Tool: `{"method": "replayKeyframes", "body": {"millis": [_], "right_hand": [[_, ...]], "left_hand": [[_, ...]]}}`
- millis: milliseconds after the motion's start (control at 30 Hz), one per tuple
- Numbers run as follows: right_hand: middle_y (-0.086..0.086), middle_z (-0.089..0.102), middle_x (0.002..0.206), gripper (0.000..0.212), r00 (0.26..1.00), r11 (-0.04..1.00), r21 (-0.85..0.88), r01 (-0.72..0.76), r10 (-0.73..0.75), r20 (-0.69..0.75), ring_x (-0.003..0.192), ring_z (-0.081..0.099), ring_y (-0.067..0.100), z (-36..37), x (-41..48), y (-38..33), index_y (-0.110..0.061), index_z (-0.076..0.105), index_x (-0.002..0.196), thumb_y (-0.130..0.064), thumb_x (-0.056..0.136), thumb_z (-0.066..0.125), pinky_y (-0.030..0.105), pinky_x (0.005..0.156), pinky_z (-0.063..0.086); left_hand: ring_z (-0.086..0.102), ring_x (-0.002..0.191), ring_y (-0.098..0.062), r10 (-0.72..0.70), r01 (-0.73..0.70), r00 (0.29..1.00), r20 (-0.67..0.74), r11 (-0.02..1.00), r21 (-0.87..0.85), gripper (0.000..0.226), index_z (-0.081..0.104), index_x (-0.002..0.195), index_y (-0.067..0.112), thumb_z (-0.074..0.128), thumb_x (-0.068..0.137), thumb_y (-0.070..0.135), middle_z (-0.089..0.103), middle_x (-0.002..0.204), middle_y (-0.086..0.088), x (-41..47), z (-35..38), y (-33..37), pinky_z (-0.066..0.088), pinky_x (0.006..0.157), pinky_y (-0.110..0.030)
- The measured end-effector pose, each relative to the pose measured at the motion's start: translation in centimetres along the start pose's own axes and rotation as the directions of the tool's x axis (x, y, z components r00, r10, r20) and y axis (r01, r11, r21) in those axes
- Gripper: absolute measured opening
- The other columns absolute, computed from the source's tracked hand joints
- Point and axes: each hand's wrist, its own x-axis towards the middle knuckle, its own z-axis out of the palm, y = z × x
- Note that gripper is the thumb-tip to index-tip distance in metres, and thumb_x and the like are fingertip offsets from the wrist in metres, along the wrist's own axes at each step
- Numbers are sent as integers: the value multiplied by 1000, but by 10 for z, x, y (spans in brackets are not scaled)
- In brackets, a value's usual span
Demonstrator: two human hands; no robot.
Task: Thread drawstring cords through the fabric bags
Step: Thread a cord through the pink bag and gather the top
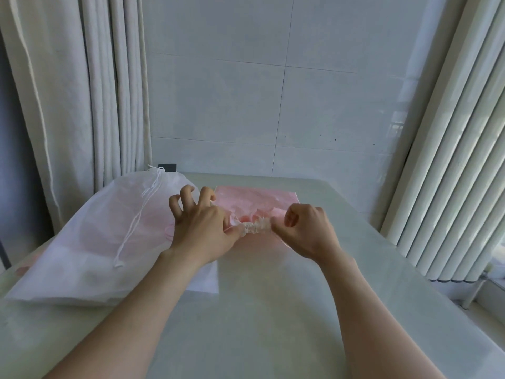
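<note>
White bag [90, 242], large, 9 o'clock: pink shapes [169, 231] faintly inside, white cord [136, 222] lying across it. Pink bag [257, 202], centre: gathered hem [255, 228] pinched at either end by fingers of left hand [202, 228] and right hand [306, 231]. Pale counter [273, 310] beneath; curtain [82, 105] 10 o'clock, radiator [451, 187] 3 o'clock.

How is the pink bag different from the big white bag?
The pink bag looks smaller than the white bag. The left hand and right hand pinch the pink bag's scrunched edge; nobody holds the white bag. Both lie on the table.
</note>
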Motion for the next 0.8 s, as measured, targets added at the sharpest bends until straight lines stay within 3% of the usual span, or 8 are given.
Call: {"method": "replayKeyframes", "body": {"millis": [100, 200, 300, 400, 567, 633, 700, 800], "right_hand": [[-10, 62, 73, 47, 990, 980, -185, 75, -51, 129, 68, 61, 14, -1, -1, -4, -26, 58, 77, -65, 63, 81, 32, 56, 51], [-9, 62, 81, 31, 985, 958, -275, 88, -43, 166, 72, 63, 20, 3, 1, 1, -28, 56, 82, -38, 70, 83, 33, 58, 54], [-4, 63, 85, 22, 987, 978, -193, 82, -53, 153, 72, 63, 27, 7, 1, 1, -25, 58, 89, -11, 76, 68, 41, 62, 58], [-2, 61, 87, 24, 988, 989, -115, 91, -75, 134, 73, 61, 25, 9, 2, -1, -20, 61, 96, -5, 78, 59, 42, 63, 57], [6, 61, 96, 24, 972, 991, -130, 33, -2, 235, 82, 61, 29, 12, 5, -3, -14, 60, 103, -3, 89, 45, 49, 72, 58], [5, 61, 87, 17, 968, 993, -120, -2, 32, 248, 74, 56, 26, 11, 3, -5, -9, 59, 98, -12, 92, 43, 40, 64, 53], [2, 53, 69, 28, 977, 996, -86, -20, 37, 210, 61, 43, 22, 9, 1, -11, -1, 54, 83, -24, 97, 45, 35, 55, 36], [4, 46, 63, 39, 991, 998, -53, -44, 50, 128, 59, 38, 24, 10, 3, -13, -7, 42, 70, -27, 102, 43, 36, 52, 28]], "left_hand": [[26, 124, -34, 7, -10, 999, 37, 998, 58, 53, 73, 76, 31, 55, 88, 79, 42, 121, 9, 0, 4, -1, 15, 97, -45], [33, 108, -26, 41, -43, 999, 19, 996, 74, 47, 66, 74, 26, 57, 95, 68, 52, 103, 11, 2, 6, -1, 22, 82, -40], [42, 94, -23, 0, 1, 1000, 7, 997, -71, 45, 54, 66, 22, 58, 100, 51, 57, 73, 9, 2, 4, 0, 15, 70, -37], [58, 92, -29, -24, 28, 999, 37, 991, -130, 31, 48, 76, 25, 46, 106, 30, 57, 77, 6, 2, 4, 2, 22, 73, -39], [63, 85, -31, -7, 17, 999, 46, 976, -219, 17, 54, 89, 26, 51, 105, 25, 62, 79, 4, 1, 6, 5, 37, 78, -39], [63, 84, -33, -12, 37, 997, 78, 944, -327, 19, 53, 84, 24, 55, 102, 20, 68, 83, 0, 2, 13, 2, 44, 74, -39], [62, 82, -31, -13, 56, 995, 103, 905, -421, 20, 52, 82, 21, 55, 101, 16, 69, 82, 0, 3, 17, 0, 50, 72, -41], [52, 78, -30, -36, 80, 994, 102, 881, -467, 22, 45, 84, 18, 50, 105, 17, 56, 77, 1, 5, 15, 5, 37, 66, -37]]}}
